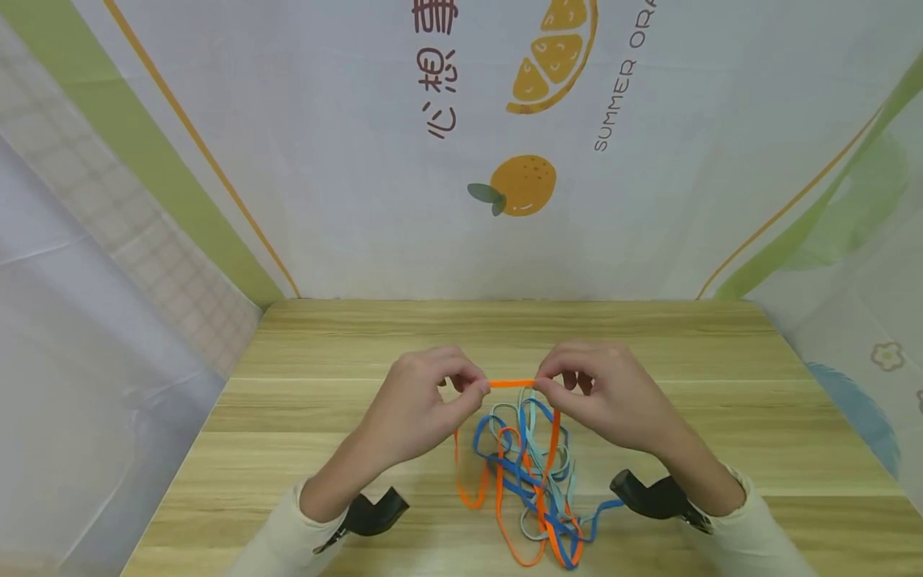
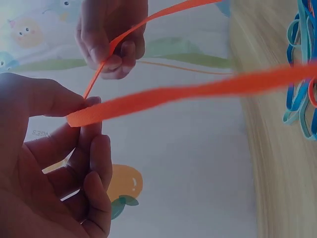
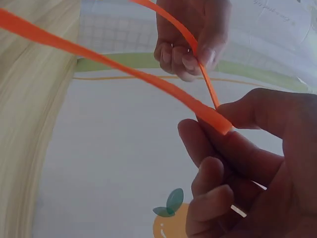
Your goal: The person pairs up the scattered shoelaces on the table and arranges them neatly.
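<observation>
An orange flat shoelace [image 1: 512, 384] runs straight between both hands, held above the wooden table. My left hand [image 1: 425, 397] pinches it between thumb and forefinger, and a length of it drops from there in a loop. Opposite, my right hand [image 1: 606, 393] pinches the same lace with thumb and forefinger; another orange length hangs down from it onto the pile. In the left wrist view the lace [image 2: 163, 96] bends over the left fingertips. Beneath the hands lies a tangle of blue lace [image 1: 515, 473], pale green lace [image 1: 564, 461] and orange lace.
The wooden table [image 1: 288, 449] reaches back to a white cloth backdrop [image 1: 360, 200] printed with oranges and lettering. Cloth also hangs at the left and right sides. A black wrist mount [image 1: 375, 513] sits on the left wrist, another mount [image 1: 652, 493] on the right.
</observation>
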Tool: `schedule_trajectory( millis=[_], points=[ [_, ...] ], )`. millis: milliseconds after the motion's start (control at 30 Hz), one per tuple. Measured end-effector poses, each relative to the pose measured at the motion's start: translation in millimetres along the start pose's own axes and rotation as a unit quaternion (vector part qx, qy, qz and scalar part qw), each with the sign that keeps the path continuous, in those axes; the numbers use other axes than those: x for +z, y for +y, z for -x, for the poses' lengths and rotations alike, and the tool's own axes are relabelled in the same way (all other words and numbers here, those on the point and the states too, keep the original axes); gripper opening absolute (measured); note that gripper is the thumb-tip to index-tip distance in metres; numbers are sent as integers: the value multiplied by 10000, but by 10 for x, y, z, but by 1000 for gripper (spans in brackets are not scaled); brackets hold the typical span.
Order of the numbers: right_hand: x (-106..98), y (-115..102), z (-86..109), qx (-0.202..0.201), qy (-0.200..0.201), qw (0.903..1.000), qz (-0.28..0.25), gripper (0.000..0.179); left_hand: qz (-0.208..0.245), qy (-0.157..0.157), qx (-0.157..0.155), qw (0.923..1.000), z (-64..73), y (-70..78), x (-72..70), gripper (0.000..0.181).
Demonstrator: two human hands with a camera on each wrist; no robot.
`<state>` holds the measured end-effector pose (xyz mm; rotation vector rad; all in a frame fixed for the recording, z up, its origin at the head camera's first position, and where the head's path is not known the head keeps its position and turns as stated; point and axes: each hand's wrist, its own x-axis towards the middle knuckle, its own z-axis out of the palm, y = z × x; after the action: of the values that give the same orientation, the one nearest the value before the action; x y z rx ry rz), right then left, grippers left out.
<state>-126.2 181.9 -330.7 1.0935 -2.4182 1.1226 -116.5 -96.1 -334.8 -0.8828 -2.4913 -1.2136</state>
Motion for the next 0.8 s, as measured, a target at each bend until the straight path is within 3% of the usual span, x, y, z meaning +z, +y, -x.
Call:
schedule_trajectory(
  millis=[800],
  points=[
    [-452, 192, 234, 303, -402, 9983, 284, 30, -76, -29, -257, 9996, 119, -182, -295, 12]
  ],
)
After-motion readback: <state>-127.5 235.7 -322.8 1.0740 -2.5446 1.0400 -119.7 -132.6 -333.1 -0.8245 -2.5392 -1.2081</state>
